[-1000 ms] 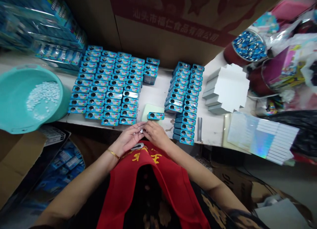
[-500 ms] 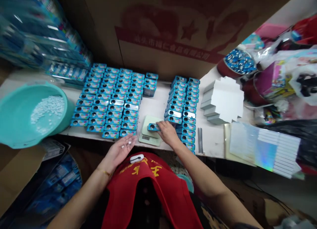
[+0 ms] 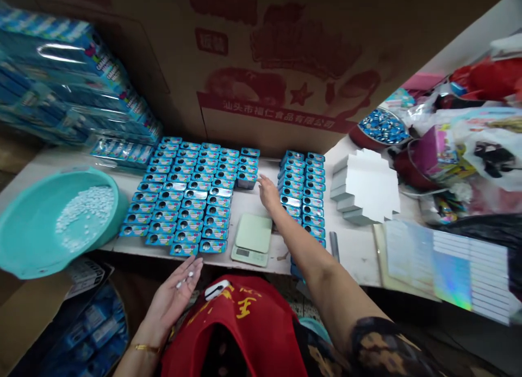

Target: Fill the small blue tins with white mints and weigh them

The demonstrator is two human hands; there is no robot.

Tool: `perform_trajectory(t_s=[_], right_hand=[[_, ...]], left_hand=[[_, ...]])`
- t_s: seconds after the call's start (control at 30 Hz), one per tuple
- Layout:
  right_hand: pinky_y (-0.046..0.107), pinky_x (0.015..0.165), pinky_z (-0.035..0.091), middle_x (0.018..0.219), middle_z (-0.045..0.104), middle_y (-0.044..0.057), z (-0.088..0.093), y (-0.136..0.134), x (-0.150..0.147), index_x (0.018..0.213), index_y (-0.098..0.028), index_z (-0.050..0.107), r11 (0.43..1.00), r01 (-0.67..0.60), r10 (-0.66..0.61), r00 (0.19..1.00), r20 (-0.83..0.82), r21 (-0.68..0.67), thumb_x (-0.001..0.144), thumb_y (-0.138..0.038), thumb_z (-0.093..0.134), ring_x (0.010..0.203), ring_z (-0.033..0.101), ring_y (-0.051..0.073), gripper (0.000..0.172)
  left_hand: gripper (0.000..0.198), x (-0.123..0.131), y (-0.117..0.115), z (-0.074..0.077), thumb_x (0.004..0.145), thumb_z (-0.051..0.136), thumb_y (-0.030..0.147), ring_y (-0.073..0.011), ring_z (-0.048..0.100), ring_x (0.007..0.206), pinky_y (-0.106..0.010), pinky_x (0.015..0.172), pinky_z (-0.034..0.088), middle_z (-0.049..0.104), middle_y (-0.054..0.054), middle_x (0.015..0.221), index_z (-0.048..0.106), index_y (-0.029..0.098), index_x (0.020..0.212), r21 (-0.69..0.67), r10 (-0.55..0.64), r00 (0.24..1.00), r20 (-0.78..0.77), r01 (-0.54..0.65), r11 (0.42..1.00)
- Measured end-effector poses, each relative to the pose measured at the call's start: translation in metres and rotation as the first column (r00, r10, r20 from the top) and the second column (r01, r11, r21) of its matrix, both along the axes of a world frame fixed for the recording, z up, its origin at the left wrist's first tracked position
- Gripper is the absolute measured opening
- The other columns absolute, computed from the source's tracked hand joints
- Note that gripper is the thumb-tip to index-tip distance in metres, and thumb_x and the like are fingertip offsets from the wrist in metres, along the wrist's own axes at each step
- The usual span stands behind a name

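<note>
My left hand (image 3: 179,287) is palm up with its fingers extended, cupping a few small white tablets (image 3: 191,274). It is just in front of the near edge of the rows of small blue tins (image 3: 190,214). My right hand (image 3: 268,193) reaches to the near end of a short column of tins. Its fingertips are at the right end of the nearest blue tin (image 3: 247,178), closed on it as far as I can see. A pale green digital scale (image 3: 253,235) stands nearer me with a bare top.
A turquoise basin (image 3: 24,252) with white tablets stands at the left. More blue tins (image 3: 314,195) fill two columns on the right, beside white cut cardboard pieces (image 3: 371,189). A large cardboard box (image 3: 171,110) rises behind. Wrapped tin packs (image 3: 77,72) are stacked back left.
My right hand has moved the tin from above the scale away from me to the short column, which is now one longer. My left hand has drawn slightly left and toward me.
</note>
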State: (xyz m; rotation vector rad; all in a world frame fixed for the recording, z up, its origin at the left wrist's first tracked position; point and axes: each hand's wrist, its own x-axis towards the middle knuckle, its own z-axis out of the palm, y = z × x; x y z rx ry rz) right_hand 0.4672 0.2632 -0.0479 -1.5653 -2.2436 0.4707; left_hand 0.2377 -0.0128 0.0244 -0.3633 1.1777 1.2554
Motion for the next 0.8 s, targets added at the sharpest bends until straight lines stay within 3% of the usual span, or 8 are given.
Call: perform_trajectory(t_s=[0.13,0.23,0.37,0.43,0.53,0.67,0.8], right_hand=[[0.036,0.09,0.038,0.109,0.056,0.01,0.02,-0.065,0.072,0.102,-0.016,0.061,0.992,0.021,-0.027,0.999,0.044,0.128,0.086,-0.021,0.043,0.103,0.046,0.021,0.024],[0.036,0.082,0.038,0.106,0.054,0.009,0.03,-0.112,0.103,0.101,-0.022,0.062,0.997,-0.039,0.022,0.97,0.243,0.063,0.083,-0.029,0.051,0.096,0.046,0.023,0.022],[0.034,0.075,0.035,0.113,0.049,0.009,0.024,-0.128,0.101,0.108,-0.024,0.059,1.0,0.016,-0.024,0.882,0.471,0.02,0.081,-0.026,0.054,0.096,0.042,0.024,0.027],[0.034,0.075,0.033,0.115,0.048,0.009,0.023,-0.128,0.097,0.102,-0.023,0.061,0.999,0.036,-0.051,0.852,0.522,0.038,0.083,-0.023,0.051,0.096,0.041,0.023,0.022],[0.035,0.079,0.031,0.122,0.046,0.008,0.034,-0.134,0.101,0.09,-0.021,0.063,0.994,-0.043,-0.016,0.845,0.535,0.099,0.083,-0.019,0.048,0.102,0.039,0.025,0.017],[0.036,0.086,0.029,0.126,0.044,0.008,0.056,-0.151,0.099,0.094,-0.02,0.061,0.968,-0.219,0.132,0.855,0.502,0.119,0.084,-0.018,0.045,0.107,0.037,0.024,0.02],[0.034,0.078,0.033,0.12,0.05,0.007,0.058,-0.157,0.063,0.098,-0.022,0.06,0.923,-0.384,0.329,0.803,0.498,0.009,0.085,-0.017,0.043,0.098,0.042,0.023,0.022]], left_hand=[[0.056,-0.003,0.0,-0.006,0.076,0.04,-0.007,-0.0208,0.06,0.1,-0.025,0.08,0.053,0.062,-0.017,0.107,0.041,0.01,0.129,0.001,-0.057,0.998,0.007,0.057,0.998],[0.053,0.001,0.008,-0.009,0.076,0.04,-0.006,-0.0205,0.061,0.097,-0.026,0.077,0.054,0.063,-0.016,0.105,0.045,0.012,0.125,0.0,-0.101,0.995,0.026,0.101,0.995],[0.044,0.017,0.022,-0.006,0.075,0.042,-0.005,-0.0212,0.062,0.094,-0.027,0.076,0.055,0.064,-0.017,0.102,0.051,0.009,0.116,0.032,-0.145,0.988,0.052,0.143,0.989],[0.039,0.025,0.024,-0.003,0.075,0.043,-0.005,-0.0209,0.063,0.091,-0.027,0.076,0.054,0.065,-0.017,0.099,0.055,0.008,0.11,0.06,-0.148,0.987,0.058,0.144,0.988],[0.031,0.03,0.018,-0.003,0.076,0.044,-0.004,-0.0199,0.064,0.088,-0.027,0.075,0.054,0.065,-0.017,0.095,0.058,0.006,0.102,0.105,-0.148,0.986,0.077,0.14,0.985],[0.023,0.034,0.002,-0.006,0.079,0.045,0.001,-0.0193,0.064,0.086,-0.029,0.077,0.053,0.066,-0.017,0.091,0.059,0.005,0.097,0.088,-0.099,0.989,0.106,0.09,0.992],[0.021,0.04,-0.005,-0.009,0.08,0.046,0.005,-0.0209,0.063,0.088,-0.031,0.079,0.052,0.065,-0.017,0.092,0.06,0.004,0.097,0.064,-0.1,0.987,0.123,0.092,0.994]])
